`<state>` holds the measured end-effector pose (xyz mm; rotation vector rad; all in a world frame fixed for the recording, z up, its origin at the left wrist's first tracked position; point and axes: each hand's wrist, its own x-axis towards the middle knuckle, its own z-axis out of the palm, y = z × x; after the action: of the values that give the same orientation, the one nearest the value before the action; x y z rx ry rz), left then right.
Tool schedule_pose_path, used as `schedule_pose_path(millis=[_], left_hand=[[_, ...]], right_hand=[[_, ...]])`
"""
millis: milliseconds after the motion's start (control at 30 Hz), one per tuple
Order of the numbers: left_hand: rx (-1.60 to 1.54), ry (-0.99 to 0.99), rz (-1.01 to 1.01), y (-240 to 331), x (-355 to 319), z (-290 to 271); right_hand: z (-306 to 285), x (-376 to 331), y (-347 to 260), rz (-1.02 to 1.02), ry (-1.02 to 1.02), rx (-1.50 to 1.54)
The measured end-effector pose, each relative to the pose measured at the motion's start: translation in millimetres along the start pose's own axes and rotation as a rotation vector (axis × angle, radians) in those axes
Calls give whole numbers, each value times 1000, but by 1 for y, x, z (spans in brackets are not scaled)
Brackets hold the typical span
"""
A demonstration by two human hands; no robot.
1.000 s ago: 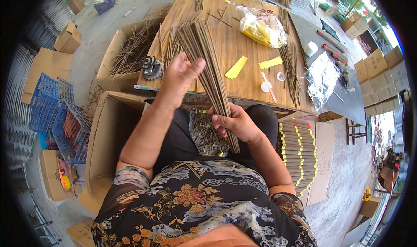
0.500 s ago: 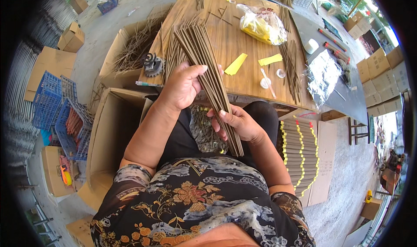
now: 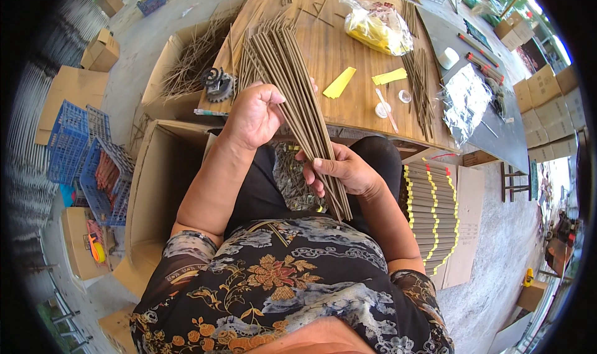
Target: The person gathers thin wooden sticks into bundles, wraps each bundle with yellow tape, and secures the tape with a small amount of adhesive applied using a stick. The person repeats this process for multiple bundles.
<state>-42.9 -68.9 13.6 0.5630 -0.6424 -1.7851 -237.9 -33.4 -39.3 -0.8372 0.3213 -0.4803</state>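
A bundle of long thin brown incense sticks (image 3: 300, 99) slants across my lap, its upper end fanned over the table's near edge. My right hand (image 3: 345, 170) is wrapped round the lower part, thumb on top. Higher up, my left hand (image 3: 256, 112) pinches the bundle's left side; some of its fingers are hidden behind the sticks. More loose sticks (image 3: 249, 61) lie on the wooden table (image 3: 305, 49) just beyond. To the right of the bundle lie yellow paper strips (image 3: 339, 83), with a small white round lid (image 3: 383, 110) and a flat stick near them.
An open cardboard box (image 3: 165, 180) stands at my left, and another box holds loose sticks (image 3: 199, 58). Blue crates (image 3: 106, 186) sit farther left. Yellow-banded rolls (image 3: 429, 217) lie on cardboard at my right. A plastic bag (image 3: 377, 27) and crumpled foil (image 3: 465, 108) rest on the tabletops.
The bundle's upper end has spread wider, and its lower end looks looser. My left hand has shifted slightly left along with the sticks' edge; my right hand keeps its hold.
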Motion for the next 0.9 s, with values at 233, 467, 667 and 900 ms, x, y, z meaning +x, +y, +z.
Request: schedule_pose_path(millis=[233, 467, 667, 900], left_hand=[[66, -69, 51, -3, 2, -12], [31, -131, 52, -3, -1, -17], [145, -33, 44, -2, -5, -9], [221, -5, 19, 1, -6, -13]], right_hand=[[1, -1, -2, -13, 58, -5], [-3, 1, 0, -45, 65, 31], [-4, 0, -1, -40, 83, 81], [-6, -1, 0, -35, 77, 126]])
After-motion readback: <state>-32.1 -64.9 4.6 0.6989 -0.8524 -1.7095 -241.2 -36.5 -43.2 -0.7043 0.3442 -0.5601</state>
